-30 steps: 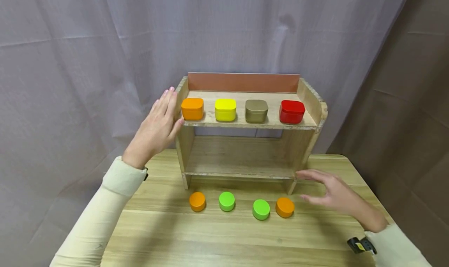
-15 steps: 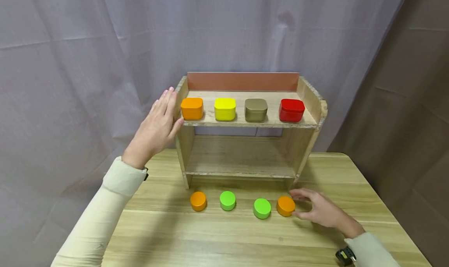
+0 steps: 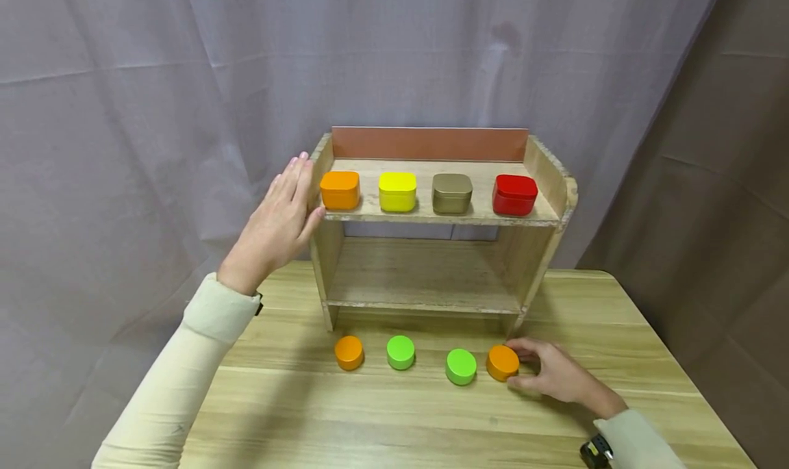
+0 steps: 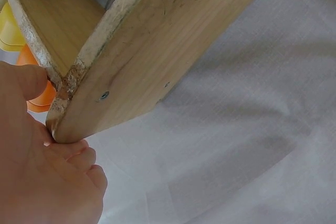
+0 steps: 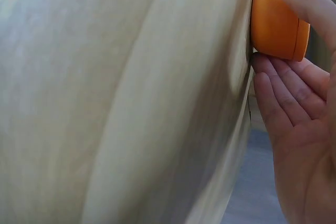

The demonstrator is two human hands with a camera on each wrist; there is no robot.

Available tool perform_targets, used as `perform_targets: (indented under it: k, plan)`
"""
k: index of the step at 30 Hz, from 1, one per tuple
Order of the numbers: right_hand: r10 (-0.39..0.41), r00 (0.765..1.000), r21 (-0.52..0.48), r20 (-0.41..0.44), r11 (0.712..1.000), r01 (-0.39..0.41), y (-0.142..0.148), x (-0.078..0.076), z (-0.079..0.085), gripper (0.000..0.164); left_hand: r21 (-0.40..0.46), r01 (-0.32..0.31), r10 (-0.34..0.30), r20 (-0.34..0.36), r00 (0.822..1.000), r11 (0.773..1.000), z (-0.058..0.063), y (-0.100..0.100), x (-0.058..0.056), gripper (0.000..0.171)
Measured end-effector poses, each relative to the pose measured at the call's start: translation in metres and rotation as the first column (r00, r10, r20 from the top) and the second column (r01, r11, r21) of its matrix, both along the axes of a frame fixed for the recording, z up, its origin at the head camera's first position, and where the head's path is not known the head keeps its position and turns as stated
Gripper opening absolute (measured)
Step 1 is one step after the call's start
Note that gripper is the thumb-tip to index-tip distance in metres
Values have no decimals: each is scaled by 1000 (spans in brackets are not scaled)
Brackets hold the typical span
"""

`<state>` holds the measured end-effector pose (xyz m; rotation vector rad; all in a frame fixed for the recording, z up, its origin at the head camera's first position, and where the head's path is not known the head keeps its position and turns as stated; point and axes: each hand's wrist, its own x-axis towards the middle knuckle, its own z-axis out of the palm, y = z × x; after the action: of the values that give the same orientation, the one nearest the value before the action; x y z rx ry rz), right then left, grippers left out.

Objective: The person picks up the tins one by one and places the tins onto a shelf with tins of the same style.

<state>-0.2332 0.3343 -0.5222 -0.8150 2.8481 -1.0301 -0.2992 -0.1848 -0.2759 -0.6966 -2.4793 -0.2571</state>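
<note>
My right hand (image 3: 557, 373) has its thumb and fingers around the right-hand orange round box (image 3: 503, 363), which stands on the table. In the right wrist view, the thumb lies against one side of this orange box (image 5: 275, 22), with fingers at the opposite side. A lid seam shows. My left hand (image 3: 271, 226) rests on the upper left corner of the wooden shelf (image 3: 425, 307), its fingers straight in the head view. The left wrist view shows the left thumb (image 4: 31, 81) by the board's front edge, near a rounded square orange box (image 4: 42, 98).
On the top shelf stand rounded square boxes: orange (image 3: 340, 190), yellow (image 3: 397, 192), olive (image 3: 452, 194) and red (image 3: 514, 195). Two green round boxes (image 3: 461, 366) and another orange round box (image 3: 349, 352) share the table (image 3: 382, 428). A grey curtain (image 3: 425, 51) hangs behind.
My right hand has moved left and toward me from beside the shelf's right leg to the right-hand orange round box. The left hand has stayed on the shelf.
</note>
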Motion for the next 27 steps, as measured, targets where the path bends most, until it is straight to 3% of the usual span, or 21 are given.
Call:
perform_targets:
  k: [10,17,27]
  plan:
    - [-14,999,-39,32,999,15,-2,-2,0,55,6,11,-11,-14,1000,1000,-1,0,0,75]
    - [-3,999,-22,-48,1000,2,-10,1,7,50,-3,6,-6,-7,1000,1000,0,0,-1,76]
    - [34,984,-38,-175,998,-41,-27,13,30,47,-10,1,-1,-9,1000,1000,0,0,0,76]
